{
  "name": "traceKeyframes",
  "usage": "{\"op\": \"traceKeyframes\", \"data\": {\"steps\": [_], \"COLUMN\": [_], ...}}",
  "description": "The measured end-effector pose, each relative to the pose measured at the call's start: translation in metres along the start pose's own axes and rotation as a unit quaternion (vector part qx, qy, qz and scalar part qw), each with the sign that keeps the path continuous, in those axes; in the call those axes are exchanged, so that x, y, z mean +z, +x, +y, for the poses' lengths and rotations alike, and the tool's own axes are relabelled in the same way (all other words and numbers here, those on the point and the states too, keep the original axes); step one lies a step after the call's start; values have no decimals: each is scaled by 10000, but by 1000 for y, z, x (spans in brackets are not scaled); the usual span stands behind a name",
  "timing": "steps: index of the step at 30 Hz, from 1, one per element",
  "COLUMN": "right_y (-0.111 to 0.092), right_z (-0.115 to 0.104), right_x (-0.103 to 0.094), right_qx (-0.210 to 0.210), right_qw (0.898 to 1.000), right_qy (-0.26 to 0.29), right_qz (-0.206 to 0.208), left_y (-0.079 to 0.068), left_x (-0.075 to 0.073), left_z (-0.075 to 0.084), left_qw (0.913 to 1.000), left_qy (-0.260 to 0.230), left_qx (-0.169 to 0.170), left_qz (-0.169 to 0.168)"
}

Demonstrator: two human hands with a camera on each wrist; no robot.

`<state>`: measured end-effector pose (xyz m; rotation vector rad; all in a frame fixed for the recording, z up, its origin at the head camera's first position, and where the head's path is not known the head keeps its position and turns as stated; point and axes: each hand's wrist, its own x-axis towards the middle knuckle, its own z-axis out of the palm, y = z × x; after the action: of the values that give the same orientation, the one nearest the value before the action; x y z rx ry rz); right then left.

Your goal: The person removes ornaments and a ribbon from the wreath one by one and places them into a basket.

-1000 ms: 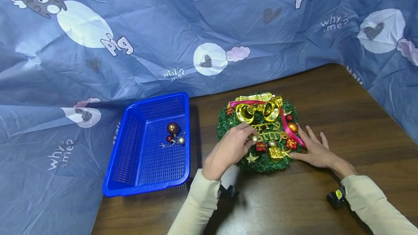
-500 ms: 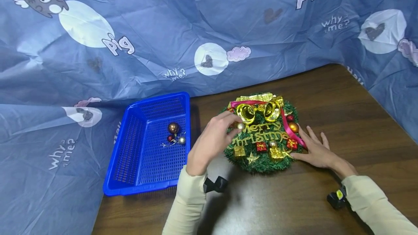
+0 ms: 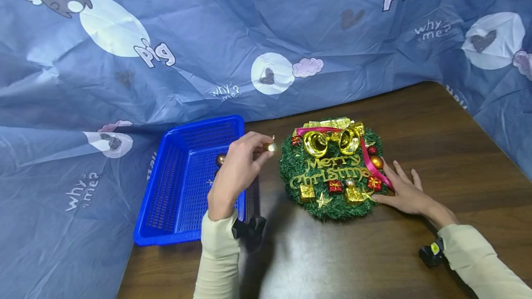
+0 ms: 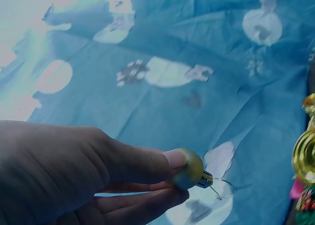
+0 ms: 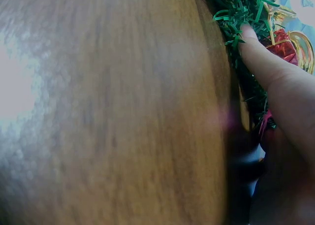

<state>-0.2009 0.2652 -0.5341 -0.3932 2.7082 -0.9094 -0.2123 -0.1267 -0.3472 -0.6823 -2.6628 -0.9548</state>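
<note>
My left hand pinches a small gold Christmas bauble between thumb and fingers, raised near the right rim of the blue basket. A metal cap and a thin wire loop show on the bauble in the left wrist view. The green Christmas wreath lies on the table, bearing gold bells, gold "Merry Christmas" lettering, small gift boxes, stars and a pink ribbon. Against its right edge rests my right hand, fingers spread, with the thumb on the greenery.
The blue plastic basket stands left of the wreath. Inside it a brown bauble shows, partly behind my left hand. The wooden table meets a hanging blue printed cloth at its back and sides.
My left hand has lifted away from the wreath and moved left toward the basket with the gold bauble. The wreath's lettering has come into full view. My right hand stays at the wreath.
</note>
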Motion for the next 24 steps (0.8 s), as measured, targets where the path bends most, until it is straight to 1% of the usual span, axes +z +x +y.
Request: {"op": "traceKeyframes", "data": {"steps": [3,9,15,19,24], "right_y": [0,-1,0,-1,-1], "right_z": [0,-1,-1,-1,-2], "right_x": [0,1,1,0,-1], "right_qx": [7,1,-21,-12,-60], "right_qw": [10000,10000,10000,9999,9999], "right_qy": [6,51,50,87,69], "right_qz": [-24,-28,-35,-94,-85], "left_y": [-3,-7,-19,-26,-30], "left_x": [-10,-30,-47,-55,-59], "left_z": [-8,-27,-55,-70,-85], "left_qw": [9998,9984,9941,9910,9878], "left_qy": [50,85,305,526,681], "left_qx": [-147,-431,-932,-1129,-1322], "left_qz": [150,347,465,489,454]}}
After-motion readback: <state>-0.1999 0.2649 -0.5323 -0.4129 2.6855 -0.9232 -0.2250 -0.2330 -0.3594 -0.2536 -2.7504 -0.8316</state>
